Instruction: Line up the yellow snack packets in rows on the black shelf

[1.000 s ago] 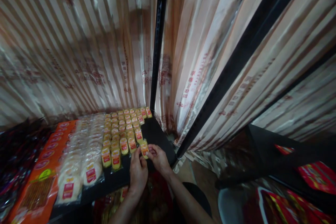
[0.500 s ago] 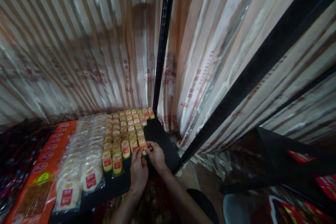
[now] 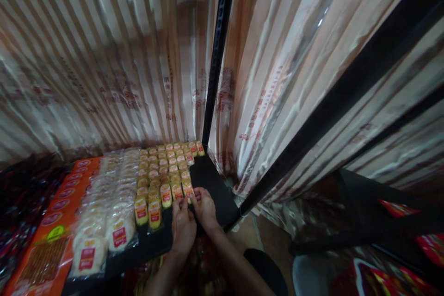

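Observation:
Small yellow snack packs (image 3: 172, 161) with red-and-white labels stand in tight rows on a black shelf (image 3: 211, 178). At the front right of these rows, a yellow snack pack (image 3: 188, 188) sits between the fingertips of both my hands. My left hand (image 3: 183, 226) pinches its lower left edge with bent fingers. From the right, my right hand (image 3: 205, 209) has thumb and fingers closed on its lower right side. My fingers partly cover the bottom of the pack. Two more packs (image 3: 154, 214) stand farther forward, left of my left hand.
Clear-wrapped round white crackers (image 3: 120, 229) lie in two overlapping rows to the left. Beside them are orange packs (image 3: 48, 240) of brown sticks. A black upright post (image 3: 215, 60) rises at the back corner; a black bar (image 3: 312, 120) slants on the right. Printed plastic sheeting (image 3: 138, 55) hangs behind.
Both hands stay at the same pack with only a slight shift of the fingers. The view has tilted very slightly.

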The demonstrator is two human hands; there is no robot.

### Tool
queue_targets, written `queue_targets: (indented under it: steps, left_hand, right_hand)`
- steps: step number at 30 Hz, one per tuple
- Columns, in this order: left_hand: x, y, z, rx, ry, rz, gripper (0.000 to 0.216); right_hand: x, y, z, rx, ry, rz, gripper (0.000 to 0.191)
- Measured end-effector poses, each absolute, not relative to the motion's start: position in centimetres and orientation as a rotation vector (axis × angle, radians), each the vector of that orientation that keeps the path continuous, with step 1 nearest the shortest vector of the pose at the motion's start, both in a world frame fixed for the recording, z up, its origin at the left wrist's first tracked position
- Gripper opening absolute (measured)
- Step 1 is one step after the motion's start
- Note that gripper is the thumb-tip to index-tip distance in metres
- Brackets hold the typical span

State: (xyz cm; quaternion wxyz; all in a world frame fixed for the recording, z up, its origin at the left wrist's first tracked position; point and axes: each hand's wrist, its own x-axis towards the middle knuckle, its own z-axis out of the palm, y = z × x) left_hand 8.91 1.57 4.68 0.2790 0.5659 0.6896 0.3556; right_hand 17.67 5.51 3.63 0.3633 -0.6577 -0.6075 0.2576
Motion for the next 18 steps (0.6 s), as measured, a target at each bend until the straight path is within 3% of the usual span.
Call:
queue_targets:
  steps: [10, 18]
  left_hand:
    - [8.4, 0.3, 5.7, 1.584, 1.850, 0.931, 0.046]
    - [6.8, -5.3, 4.1, 1.698, 1.601, 1.007, 0.036]
  right_hand:
    - [17.3, 3.8, 3.6, -1.665, -1.519, 0.547, 0.032]
    - [18.0, -3.0, 3.6, -1.591, -1.385, 0.616, 0.028]
